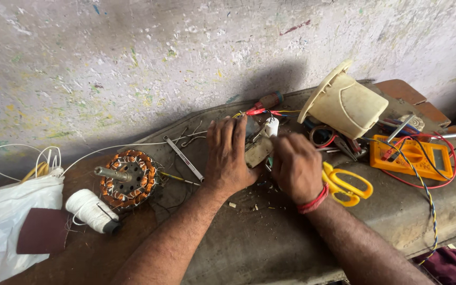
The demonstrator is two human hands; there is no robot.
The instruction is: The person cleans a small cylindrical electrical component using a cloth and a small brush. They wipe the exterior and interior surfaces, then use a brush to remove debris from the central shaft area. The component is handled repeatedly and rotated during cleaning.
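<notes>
My left hand [229,155] lies palm down on the worn bench, its fingers pressing against a small tan block-shaped part [258,151]. My right hand [295,167], with a red thread band at the wrist, is curled closed at the other side of the same part; what its fingers grip is hidden. A white cylindrical piece [272,126] with red, yellow and blue wires [270,112] sits just behind the part, between the two hands.
A copper-wound motor stator [128,178] with a shaft lies at left beside a spool of white thread [91,210] and a white plastic bag [6,221]. At right are yellow scissors [344,183], a cream plastic housing [345,104], an orange multimeter [411,157] with leads, a metal strip [183,158].
</notes>
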